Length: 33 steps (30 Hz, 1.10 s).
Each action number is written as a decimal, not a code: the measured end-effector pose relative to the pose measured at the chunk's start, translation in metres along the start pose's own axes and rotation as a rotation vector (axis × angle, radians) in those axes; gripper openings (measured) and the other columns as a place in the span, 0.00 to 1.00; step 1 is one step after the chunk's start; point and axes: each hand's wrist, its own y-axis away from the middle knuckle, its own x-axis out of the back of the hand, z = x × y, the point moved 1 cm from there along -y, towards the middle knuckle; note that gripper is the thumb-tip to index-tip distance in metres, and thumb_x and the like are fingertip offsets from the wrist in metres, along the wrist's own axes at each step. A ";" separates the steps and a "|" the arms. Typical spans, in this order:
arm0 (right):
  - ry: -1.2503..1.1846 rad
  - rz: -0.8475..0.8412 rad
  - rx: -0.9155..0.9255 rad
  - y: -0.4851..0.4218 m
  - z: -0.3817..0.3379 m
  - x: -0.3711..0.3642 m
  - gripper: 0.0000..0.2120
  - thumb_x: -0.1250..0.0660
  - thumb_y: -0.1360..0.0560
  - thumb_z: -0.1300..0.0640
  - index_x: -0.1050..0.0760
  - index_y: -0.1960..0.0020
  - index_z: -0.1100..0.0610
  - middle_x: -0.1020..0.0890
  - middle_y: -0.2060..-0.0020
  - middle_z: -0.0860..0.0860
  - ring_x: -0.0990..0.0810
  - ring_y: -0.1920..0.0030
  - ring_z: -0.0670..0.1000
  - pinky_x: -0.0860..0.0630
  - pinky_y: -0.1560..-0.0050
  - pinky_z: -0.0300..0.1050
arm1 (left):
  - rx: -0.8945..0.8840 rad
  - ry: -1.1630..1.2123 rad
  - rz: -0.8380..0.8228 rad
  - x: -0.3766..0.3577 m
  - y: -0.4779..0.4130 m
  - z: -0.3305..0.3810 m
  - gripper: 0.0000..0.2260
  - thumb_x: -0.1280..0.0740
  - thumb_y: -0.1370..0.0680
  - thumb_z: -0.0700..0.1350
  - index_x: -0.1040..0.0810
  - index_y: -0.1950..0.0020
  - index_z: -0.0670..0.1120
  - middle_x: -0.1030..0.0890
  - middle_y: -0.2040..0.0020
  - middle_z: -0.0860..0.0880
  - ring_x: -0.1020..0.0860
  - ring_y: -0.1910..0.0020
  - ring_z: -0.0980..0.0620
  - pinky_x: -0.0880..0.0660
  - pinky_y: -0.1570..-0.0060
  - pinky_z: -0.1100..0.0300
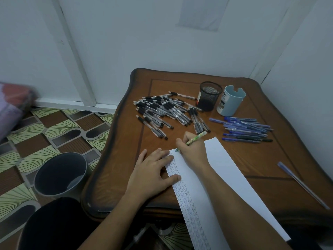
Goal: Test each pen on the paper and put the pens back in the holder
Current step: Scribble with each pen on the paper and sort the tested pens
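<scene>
Just one paper (225, 168), one green pen (195, 138)

**Hidden, Cropped and Illegible Regions**

Green pen (196, 138): mid-barrel is covered by the fingers (181, 141) of the right hand (194, 152). Paper (234, 177): the marks beside the left hand (153, 170) fingers are too small to read, and the near end is cropped. Cloth bundle (12, 105), far left of the fingers: blurred and cropped.

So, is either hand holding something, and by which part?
The right hand grips a green pen by its lower part, near the tip, which is at the paper. The left hand holds nothing; it presses flat on the paper.
</scene>
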 end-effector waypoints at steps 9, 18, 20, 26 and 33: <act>-0.352 0.048 -0.357 -0.016 -0.016 0.026 0.15 0.45 0.17 0.43 0.29 0.48 0.54 0.31 0.74 0.50 0.35 0.75 0.46 0.37 0.76 0.39 | 0.038 0.006 0.013 -0.001 -0.002 -0.001 0.28 0.42 0.26 0.69 0.31 0.29 0.58 0.36 0.26 0.60 0.47 0.24 0.59 0.61 0.29 0.57; 0.136 -0.111 -0.264 -0.005 -0.020 0.035 0.05 0.44 0.17 0.57 0.30 0.44 0.51 0.23 0.61 0.53 0.25 0.63 0.48 0.27 0.63 0.42 | 0.158 0.018 0.111 0.000 -0.011 -0.002 0.25 0.38 0.24 0.64 0.28 0.30 0.55 0.33 0.27 0.57 0.37 0.28 0.58 0.45 0.29 0.57; 0.213 -0.165 -0.226 -0.004 -0.023 0.035 0.06 0.42 0.17 0.58 0.32 0.42 0.50 0.22 0.60 0.55 0.23 0.61 0.48 0.26 0.61 0.40 | 0.147 0.027 0.086 0.004 -0.014 -0.003 0.25 0.38 0.24 0.64 0.28 0.30 0.55 0.32 0.28 0.57 0.36 0.29 0.58 0.43 0.30 0.56; 0.319 -0.264 -0.142 -0.006 -0.030 0.016 0.08 0.38 0.18 0.58 0.30 0.41 0.49 0.22 0.56 0.49 0.23 0.57 0.45 0.30 0.61 0.36 | 0.148 0.105 0.012 0.026 -0.013 -0.022 0.25 0.35 0.25 0.62 0.29 0.30 0.54 0.32 0.28 0.56 0.38 0.30 0.57 0.40 0.33 0.60; 0.354 -0.393 0.033 -0.012 -0.063 -0.056 0.11 0.39 0.18 0.57 0.24 0.37 0.52 0.22 0.50 0.46 0.22 0.50 0.48 0.24 0.52 0.43 | 0.228 -0.060 0.044 0.066 0.023 -0.084 0.24 0.36 0.26 0.64 0.26 0.33 0.56 0.30 0.31 0.56 0.34 0.32 0.54 0.37 0.33 0.52</act>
